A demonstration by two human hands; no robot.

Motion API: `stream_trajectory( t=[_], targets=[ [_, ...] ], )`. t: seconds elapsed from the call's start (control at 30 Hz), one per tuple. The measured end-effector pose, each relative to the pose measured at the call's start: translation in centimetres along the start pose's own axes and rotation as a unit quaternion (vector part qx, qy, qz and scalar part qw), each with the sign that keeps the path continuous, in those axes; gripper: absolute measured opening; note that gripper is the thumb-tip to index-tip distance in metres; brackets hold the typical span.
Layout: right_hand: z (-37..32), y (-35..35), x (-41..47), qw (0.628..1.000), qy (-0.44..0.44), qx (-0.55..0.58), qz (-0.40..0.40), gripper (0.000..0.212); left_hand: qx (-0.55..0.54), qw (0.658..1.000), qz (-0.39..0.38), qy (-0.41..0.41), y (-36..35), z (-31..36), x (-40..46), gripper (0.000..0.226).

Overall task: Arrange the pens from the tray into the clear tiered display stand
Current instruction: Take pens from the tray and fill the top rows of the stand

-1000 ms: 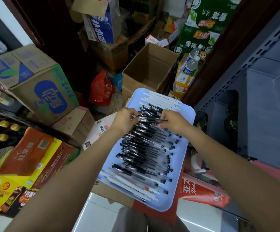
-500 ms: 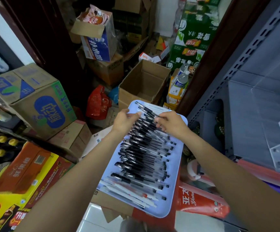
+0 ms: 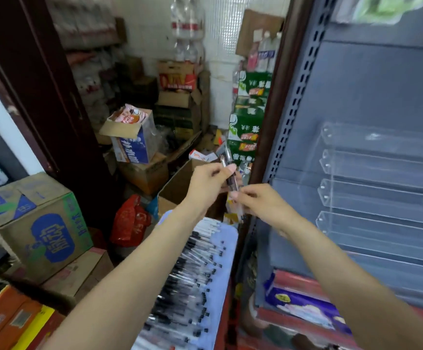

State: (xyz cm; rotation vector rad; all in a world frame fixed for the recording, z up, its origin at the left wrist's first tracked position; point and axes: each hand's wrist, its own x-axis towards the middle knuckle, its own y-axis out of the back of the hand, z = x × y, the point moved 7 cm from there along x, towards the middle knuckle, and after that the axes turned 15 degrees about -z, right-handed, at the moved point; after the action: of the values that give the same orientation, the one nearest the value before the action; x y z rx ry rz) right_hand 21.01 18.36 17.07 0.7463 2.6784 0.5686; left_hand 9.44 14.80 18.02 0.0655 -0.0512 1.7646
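Both hands meet near the centre of the view, raised above the far end of the pale blue plastic tray (image 3: 227, 271). The left hand (image 3: 209, 181) has its fingers curled round a small bunch of clear-barrelled pens with black caps (image 3: 228, 170), which stand nearly upright, tips toward twelve o'clock. The right hand (image 3: 261, 203) pinches the lower end of the same bunch with thumb and forefinger, touching the left hand's fingertips. How many pens are in the bunch cannot be told through the blur.

The tray lies at six o'clock between the two forearms, loaded with a dense row of black-capped clear pens (image 3: 187, 281) lying crosswise and a few white pens (image 3: 209, 227) at its far end.

At three o'clock the clear acrylic tiered display stand (image 3: 382, 188) sits against a grey metal shelf panel (image 3: 372, 84); its stepped troughs show no pens. At nine o'clock stands a brown cardboard carton with a blue and green print (image 3: 38, 231), and beside it a red plastic bag (image 3: 129, 221).
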Motion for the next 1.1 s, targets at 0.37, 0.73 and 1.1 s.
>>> stream_trajectory(
  t=[0.37, 0.73, 1.1],
  targets=[
    [1.2, 18.1, -18.4, 0.974, 0.119, 0.073, 0.18, 0.029, 0.415, 0.891, -0.131, -0.128, -23.0, 9.3, -0.5, 0.019],
    [7.4, 30.0, -27.0, 0.913, 0.169, 0.183, 0.322, 0.017, 0.505, 0.849, -0.073, -0.136, -30.7, 11.6, 5.6, 0.023],
    [9.8, 40.5, -23.5, 0.92, 0.072, -0.05, 0.382, 0.013, 0.5, 0.841, -0.112, -0.177, -35.5, 12.0, 14.4, 0.035]
  ],
)
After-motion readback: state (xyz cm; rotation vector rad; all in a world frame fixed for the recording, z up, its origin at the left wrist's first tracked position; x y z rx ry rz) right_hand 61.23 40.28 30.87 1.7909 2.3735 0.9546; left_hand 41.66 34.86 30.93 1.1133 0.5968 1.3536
